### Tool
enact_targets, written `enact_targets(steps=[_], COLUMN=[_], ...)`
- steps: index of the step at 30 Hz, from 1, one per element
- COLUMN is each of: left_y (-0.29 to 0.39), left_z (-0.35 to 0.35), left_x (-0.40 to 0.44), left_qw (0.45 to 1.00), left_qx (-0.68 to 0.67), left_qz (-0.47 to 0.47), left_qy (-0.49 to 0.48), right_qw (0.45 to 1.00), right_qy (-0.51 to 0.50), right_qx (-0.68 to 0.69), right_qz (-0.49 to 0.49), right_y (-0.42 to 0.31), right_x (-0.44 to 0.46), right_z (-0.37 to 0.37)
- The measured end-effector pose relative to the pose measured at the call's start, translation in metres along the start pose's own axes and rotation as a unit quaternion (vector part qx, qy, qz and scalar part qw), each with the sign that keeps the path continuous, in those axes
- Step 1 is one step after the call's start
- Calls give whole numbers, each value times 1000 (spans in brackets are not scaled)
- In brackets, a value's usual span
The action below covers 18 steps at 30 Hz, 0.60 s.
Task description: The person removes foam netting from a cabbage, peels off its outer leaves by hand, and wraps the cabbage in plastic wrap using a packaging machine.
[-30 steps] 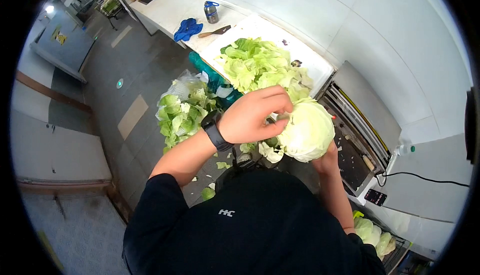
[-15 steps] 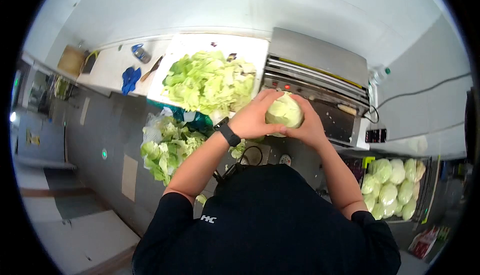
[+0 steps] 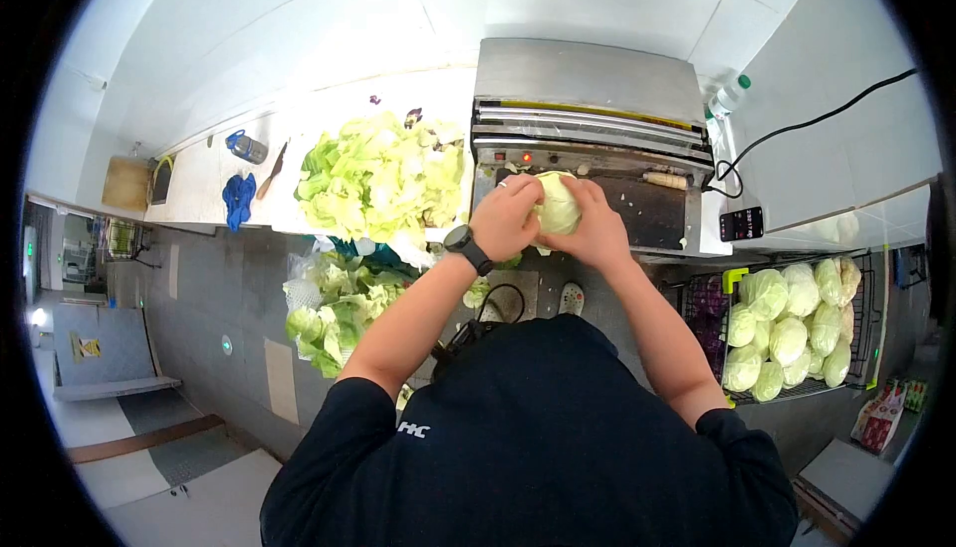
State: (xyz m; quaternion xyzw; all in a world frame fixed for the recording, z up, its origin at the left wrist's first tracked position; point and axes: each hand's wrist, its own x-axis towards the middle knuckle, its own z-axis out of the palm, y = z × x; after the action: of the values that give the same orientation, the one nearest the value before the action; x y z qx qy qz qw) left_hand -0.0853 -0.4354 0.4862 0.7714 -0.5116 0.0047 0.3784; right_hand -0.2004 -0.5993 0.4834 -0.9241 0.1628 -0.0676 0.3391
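Observation:
A pale green cabbage [image 3: 560, 205] is between my two hands at the front edge of a film wrapping machine [image 3: 588, 69]. My left hand [image 3: 505, 217], with a dark watch on its wrist, has its fingers curled against the cabbage's left side; whether it pinches a leaf is hidden. My right hand [image 3: 595, 225] wraps round the right side, thumb low and fingers over the top. Left of the machine lies a heap of loose cabbage leaves [image 3: 373, 177] on the white worktop. Below it, more leaves [image 3: 344, 308] fill a plastic-lined container.
Film-wrapped cabbages [image 3: 787, 340] fill a wire basket [image 3: 864, 298] at right. A phone [image 3: 742, 223] and a clear bottle [image 3: 730, 96] stand beside the machine, near a black cable [image 3: 797, 124]. A knife [image 3: 272, 171], blue cloth [image 3: 239, 201] and jar [image 3: 247, 147] lie on the left worktop.
The view has shifted. My left hand has gone from spread round the cabbage to curled fingers at its side. My right hand stays on the cabbage, which now sits closer to the machine.

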Motion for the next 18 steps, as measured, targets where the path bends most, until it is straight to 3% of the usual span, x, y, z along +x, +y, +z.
enact_targets(steps=[7, 10, 18], left_y=[-15, -18, -40], left_z=[-15, -20, -32], left_x=[4, 5, -19], left_qw=[996, 993, 1000], left_qx=[62, 36, 18], left_qz=[55, 112, 8], left_qy=[-33, 9, 22], right_qw=[998, 998, 998], right_qy=[-45, -50, -43], right_qx=[-26, -25, -12], right_qz=[22, 16, 41], right_y=[-5, -3, -5], right_x=[3, 5, -2], right_z=[-5, -6, -2])
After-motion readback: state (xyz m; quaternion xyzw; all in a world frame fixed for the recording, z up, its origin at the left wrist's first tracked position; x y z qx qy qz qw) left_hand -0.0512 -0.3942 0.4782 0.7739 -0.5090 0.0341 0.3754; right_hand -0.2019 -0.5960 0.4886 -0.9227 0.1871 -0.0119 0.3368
